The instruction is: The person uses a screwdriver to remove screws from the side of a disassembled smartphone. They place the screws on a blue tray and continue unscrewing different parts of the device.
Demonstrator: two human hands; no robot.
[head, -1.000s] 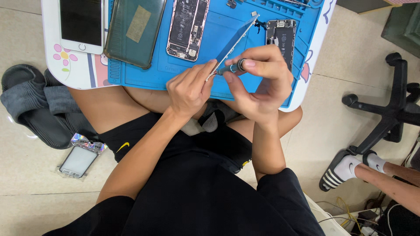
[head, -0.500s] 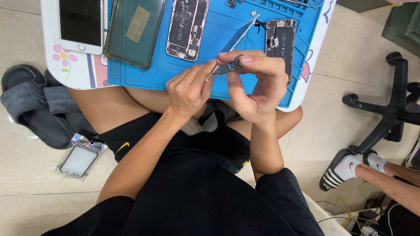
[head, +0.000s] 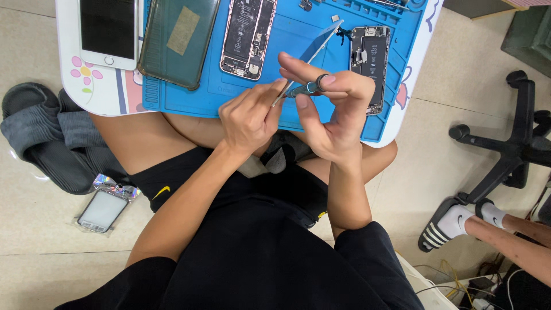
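Item: small dark precision screwdriver [head: 304, 89], held above the near edge of the blue work mat [head: 189, 97], between the two hands and clear of the mat itself. Right hand [head: 333, 112]: raised, palm turned inward, fingers curled; thumb and forefinger pinch the ringed cap end of the driver, seemingly so the tool can be steadied or spun from its top. Left hand [head: 249, 117]: fingers pressed together in a pinch at the thin tip end, probably to seat or check something tiny there; what sits at the tip is too small to tell. Mat contents: an opened phone chassis [head: 248, 34] with its boards exposed lies flat at centre; a second opened phone [head: 370, 60] lies to the right, its lifted screen panel [head: 321, 40] propped at a tilt, presumably to keep its cable slack. A dark green case [head: 178, 40] lies left of these, half on the mat. A white phone [head: 108, 31], face up, rests on the white lap table [head: 86, 86] beside the mat. Floor: a wrapped glass panel [head: 106, 206] by the left thigh, grey slippers [head: 51, 138] further left, a chair base [head: 511, 149] and another person's sandalled foot [head: 453, 221] at right.
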